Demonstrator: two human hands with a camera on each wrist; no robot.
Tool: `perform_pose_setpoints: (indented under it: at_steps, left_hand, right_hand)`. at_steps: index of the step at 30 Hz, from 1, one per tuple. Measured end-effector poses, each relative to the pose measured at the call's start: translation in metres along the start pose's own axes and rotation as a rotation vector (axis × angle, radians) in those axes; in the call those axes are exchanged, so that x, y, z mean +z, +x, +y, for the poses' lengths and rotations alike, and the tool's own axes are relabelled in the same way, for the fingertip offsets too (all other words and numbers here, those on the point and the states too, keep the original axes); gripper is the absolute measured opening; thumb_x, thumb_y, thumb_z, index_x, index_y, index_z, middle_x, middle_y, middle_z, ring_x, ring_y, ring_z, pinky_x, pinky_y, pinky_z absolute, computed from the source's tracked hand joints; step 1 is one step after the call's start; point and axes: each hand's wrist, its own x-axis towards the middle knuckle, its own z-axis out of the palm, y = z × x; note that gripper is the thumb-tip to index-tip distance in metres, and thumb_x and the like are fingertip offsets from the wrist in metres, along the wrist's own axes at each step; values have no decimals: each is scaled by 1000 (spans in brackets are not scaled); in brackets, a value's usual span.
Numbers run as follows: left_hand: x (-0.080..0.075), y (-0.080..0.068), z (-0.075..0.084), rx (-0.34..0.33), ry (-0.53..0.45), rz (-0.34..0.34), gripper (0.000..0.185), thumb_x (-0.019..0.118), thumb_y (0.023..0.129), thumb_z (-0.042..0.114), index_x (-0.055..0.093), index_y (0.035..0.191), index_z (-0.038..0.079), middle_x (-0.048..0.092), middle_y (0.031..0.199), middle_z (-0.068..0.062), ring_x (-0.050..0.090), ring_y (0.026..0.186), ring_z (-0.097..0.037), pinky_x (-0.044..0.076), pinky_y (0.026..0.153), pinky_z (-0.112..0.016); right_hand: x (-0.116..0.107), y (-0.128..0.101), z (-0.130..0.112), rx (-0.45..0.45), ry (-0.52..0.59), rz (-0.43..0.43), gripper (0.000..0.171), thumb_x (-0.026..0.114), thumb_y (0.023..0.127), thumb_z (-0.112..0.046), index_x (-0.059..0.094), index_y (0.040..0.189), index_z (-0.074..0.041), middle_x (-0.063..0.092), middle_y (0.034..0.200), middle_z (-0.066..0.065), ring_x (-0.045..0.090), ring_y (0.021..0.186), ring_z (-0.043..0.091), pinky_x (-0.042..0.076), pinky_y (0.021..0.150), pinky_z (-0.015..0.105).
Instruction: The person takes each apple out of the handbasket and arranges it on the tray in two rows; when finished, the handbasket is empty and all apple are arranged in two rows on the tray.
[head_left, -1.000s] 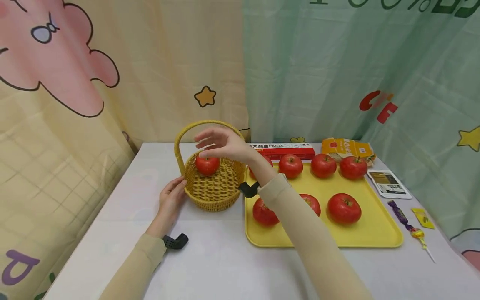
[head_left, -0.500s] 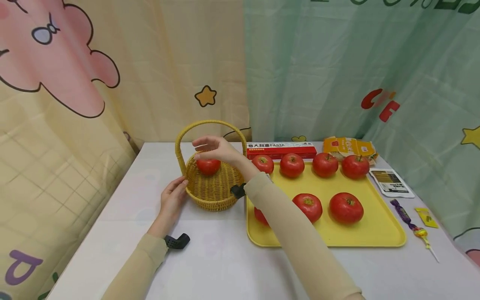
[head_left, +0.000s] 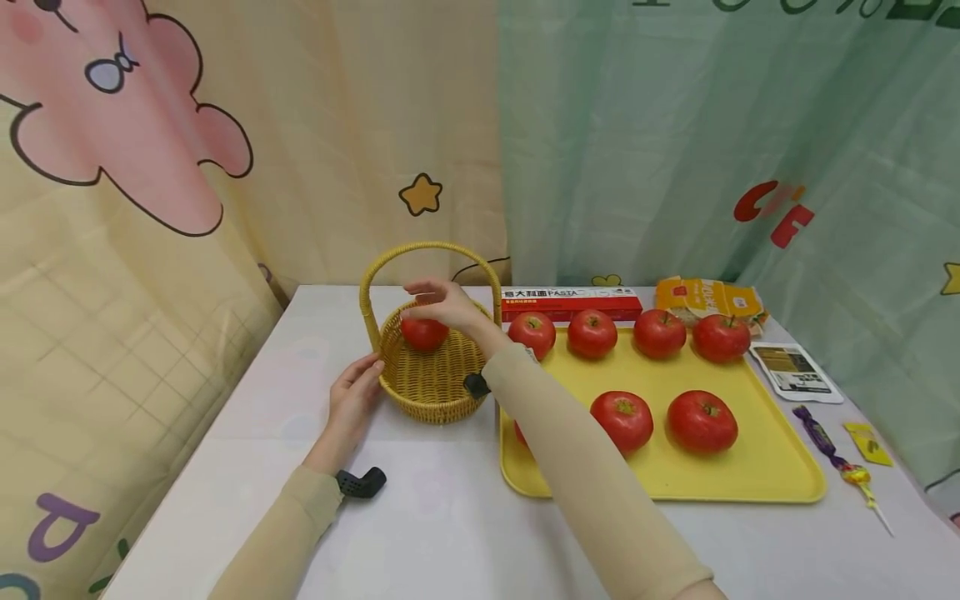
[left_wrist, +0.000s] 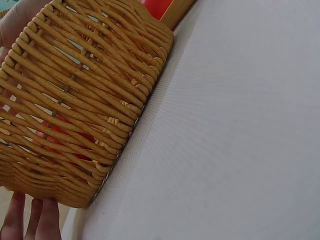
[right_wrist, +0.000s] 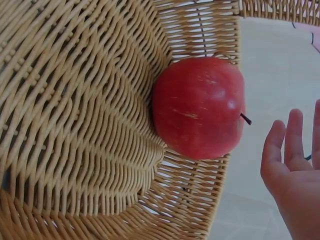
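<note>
Just apple (right_wrist: 199,106) beside open fingers (right_wrist: 292,135)

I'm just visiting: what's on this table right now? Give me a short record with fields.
basket: wicker basket with a handle, left of the tray
in basket: one apple
left hand: fingers touch the basket's outer wall
right hand: open, above the apple, holds nothing
tray: yellow, with more red apples
behind tray: pasta box, orange packet
right of tray: sachets, lollipop
</note>
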Motion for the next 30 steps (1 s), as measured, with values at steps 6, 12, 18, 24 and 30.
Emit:
perform_pose_setpoints:
  at_steps: [6, 12, 18, 24, 30]
  left_hand:
    - [1, 0, -2, 8, -12, 1, 36, 64, 91, 16, 56, 123, 4, 53, 121, -1, 53, 109, -16, 48, 85, -22]
    - [1, 1, -1, 0, -4, 1, 41, 62, 92, 16, 51, 128, 1, 51, 124, -2, 53, 111, -17, 48, 85, -21]
    - [0, 2, -1, -3, -5, 5, 34, 63, 91, 16, 57, 123, 5, 51, 124, -3, 53, 109, -15, 48, 84, -20]
    - [0, 2, 1, -9, 4, 6, 39, 63, 91, 17, 53, 127, 3, 51, 124, -2, 53, 110, -15, 48, 85, -20]
    - [0, 2, 0, -3, -1, 4, 37, 64, 91, 16, 55, 125, 4, 52, 122, 0, 52, 112, -18, 48, 86, -22]
  right_hand:
    - [-3, 0, 8, 43, 4, 32, 46, 74, 82, -18, 58, 125, -15, 53, 131, 1, 44, 124, 22, 38, 101, 42]
    - [-2, 6, 17, 42, -75, -15, 50, 76, 80, -22, 58, 125, -15, 48, 136, 2, 40, 127, 22, 36, 103, 40]
    - [-1, 8, 21, 55, -132, -19, 52, 78, 78, -22, 58, 125, -16, 48, 134, 3, 41, 125, 20, 35, 104, 38]
    - [-1, 7, 21, 99, -180, -38, 57, 78, 77, -27, 55, 128, -19, 49, 134, 4, 43, 122, 21, 37, 102, 39]
    - [-2, 9, 25, 96, -213, -57, 65, 78, 78, -28, 49, 135, -21, 40, 143, 2, 37, 129, 22, 34, 105, 42]
